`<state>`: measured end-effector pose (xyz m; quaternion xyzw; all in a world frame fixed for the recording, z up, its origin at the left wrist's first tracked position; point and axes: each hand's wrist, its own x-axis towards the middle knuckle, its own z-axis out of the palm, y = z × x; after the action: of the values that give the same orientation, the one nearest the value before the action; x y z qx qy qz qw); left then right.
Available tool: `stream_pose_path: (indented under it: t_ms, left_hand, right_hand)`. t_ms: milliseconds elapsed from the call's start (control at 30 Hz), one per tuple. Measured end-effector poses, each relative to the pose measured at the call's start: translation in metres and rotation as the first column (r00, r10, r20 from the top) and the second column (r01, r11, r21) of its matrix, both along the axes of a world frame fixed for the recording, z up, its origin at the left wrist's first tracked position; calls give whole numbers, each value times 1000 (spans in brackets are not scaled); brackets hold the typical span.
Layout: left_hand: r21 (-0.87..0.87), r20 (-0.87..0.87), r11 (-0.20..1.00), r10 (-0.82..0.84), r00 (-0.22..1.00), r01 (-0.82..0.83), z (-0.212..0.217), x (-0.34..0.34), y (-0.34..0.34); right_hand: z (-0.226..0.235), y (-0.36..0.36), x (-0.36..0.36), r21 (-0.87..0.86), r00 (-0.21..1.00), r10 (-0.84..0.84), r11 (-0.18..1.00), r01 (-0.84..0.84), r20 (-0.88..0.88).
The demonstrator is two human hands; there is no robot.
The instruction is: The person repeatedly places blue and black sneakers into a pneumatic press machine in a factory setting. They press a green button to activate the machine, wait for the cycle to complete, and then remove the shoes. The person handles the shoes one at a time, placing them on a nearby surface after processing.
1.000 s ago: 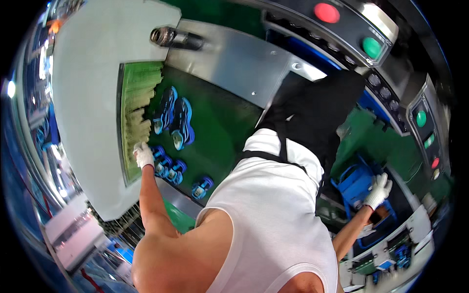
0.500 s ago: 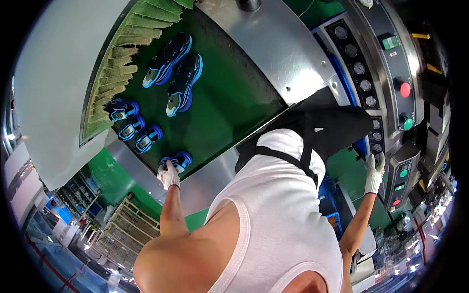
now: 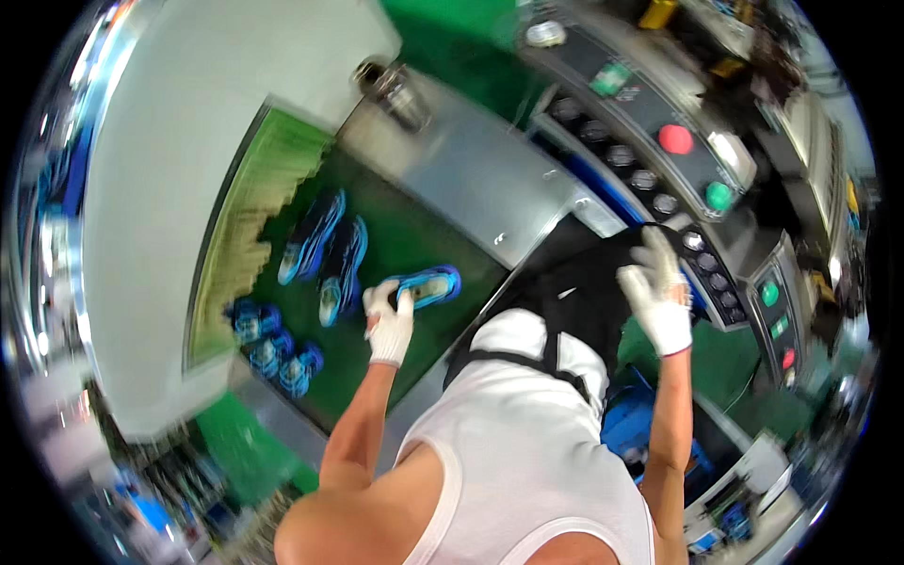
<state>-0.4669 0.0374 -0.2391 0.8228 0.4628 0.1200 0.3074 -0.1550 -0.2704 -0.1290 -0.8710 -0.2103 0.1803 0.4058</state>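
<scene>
Dark cylindrical bottle [image 3: 400, 99] rests on shiny grey metal panel [image 3: 471, 184] | round red push-button [image 3: 675, 139] sits near round green push-button [image 3: 718, 196] | green fringed strip curtain [image 3: 252, 207] lines white machine housing [image 3: 141, 245]

A broad pale-grey machine housing [image 3: 151, 212] filled the left side almost like a wall, with a green fringed curtain [image 3: 250, 221] hanging along its edge. Green floor [image 3: 452, 38] showed at the top, as well as at the lower left and right. A steel ledge [image 3: 461, 174] ran diagonally across the upper middle, its surface softly shining. To its right stood a dark control panel [image 3: 645, 111], a row of round gauges [image 3: 619, 155] and a smaller button box [image 3: 774, 311]. Toward the rim, the brightly lit surroundings (badly blurred, especially leftward) dissolved into streaks.
</scene>
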Motion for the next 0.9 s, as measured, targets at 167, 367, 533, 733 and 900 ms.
stream_pose_path:
  t_ms: [167, 367, 533, 733, 900]
  left_hand:
    - [105, 191, 878, -479, 857, 468, 91, 121, -23]
    - [304, 134, 156, -984, 120, 940, 198, 283, -79]
    - [567, 42, -122, -983, -177, 814, 278, 380, -117]
    - [692, 57, 168, -982, 178, 702, 253, 502, -65]
    - [635, -94, 133, -964, 248, 761, 197, 643, -43]
  right_hand:
    - [39, 62, -32, 58, 887, 305, 937, -345, 346]
    - [24, 49, -17, 206, 966, -43, 979, -11, 255]
    - [19, -46, -23, 393, 809, -136, 820, 416, -572]
    - [28, -93, -81, 546, 575, -94, 223, 808, -812]
    - [-26, -108, -110, 453, 439, -250, 4, 892, -863]
